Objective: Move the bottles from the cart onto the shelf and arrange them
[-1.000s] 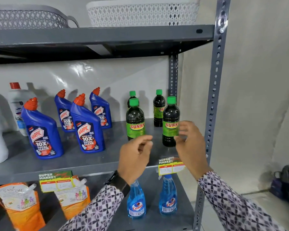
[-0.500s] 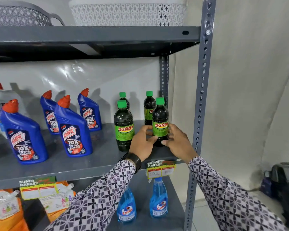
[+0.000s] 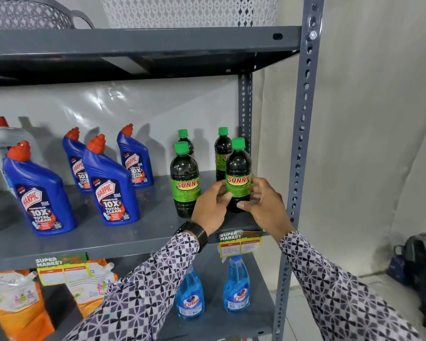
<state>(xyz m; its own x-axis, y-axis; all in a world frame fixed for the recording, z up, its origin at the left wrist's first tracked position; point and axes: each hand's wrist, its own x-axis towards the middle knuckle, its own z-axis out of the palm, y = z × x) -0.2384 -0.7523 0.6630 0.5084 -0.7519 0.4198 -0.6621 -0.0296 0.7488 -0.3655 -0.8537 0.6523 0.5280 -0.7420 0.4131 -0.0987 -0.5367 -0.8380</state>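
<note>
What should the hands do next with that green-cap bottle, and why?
Probably nudge the front right Sunny bottle slightly, then let go. Both the left hand and right hand cup it, it stands upright on the shelf, label forward, beside the other front Sunny bottle.

The shelf (image 3: 138, 232) is matt grey painted metal. The Sunny bottle (image 3: 238, 168) is glossy dark plastic with a shiny label.

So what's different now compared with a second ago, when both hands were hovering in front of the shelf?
Both hands went forward to the front right Sunny bottle. The left hand and right hand now cup its lower half, fingers against the label, and it stands upright on the shelf. The other Sunny bottles and the blue Harpic bottles stayed in their places.
</note>
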